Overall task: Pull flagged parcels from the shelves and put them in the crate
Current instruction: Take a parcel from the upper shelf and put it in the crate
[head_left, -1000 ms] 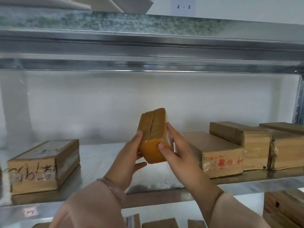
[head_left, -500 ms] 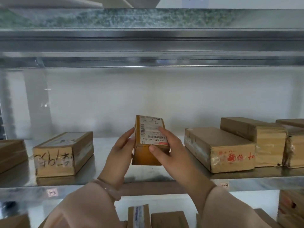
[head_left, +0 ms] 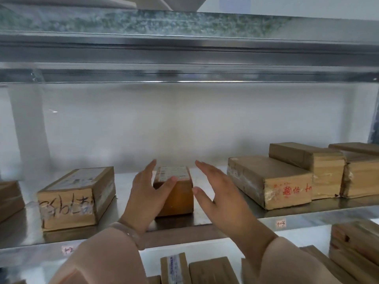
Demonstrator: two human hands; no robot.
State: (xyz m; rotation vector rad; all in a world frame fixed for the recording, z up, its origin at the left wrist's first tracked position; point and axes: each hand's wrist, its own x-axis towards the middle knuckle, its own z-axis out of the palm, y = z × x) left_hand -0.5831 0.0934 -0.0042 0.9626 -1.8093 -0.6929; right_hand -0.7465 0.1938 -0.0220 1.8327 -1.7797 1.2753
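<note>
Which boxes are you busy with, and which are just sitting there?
Job: labelled parcel between the left hand and right hand, on the shelf.
Sitting about: scribbled box, red-stamped box, boxes below.

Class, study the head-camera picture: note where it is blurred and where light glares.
Head view: soft overall; the label on the small parcel is smeared unreadable; the back wall is washed pale; the metal shelf gleams; red print on the right parcel stays distinct.
</note>
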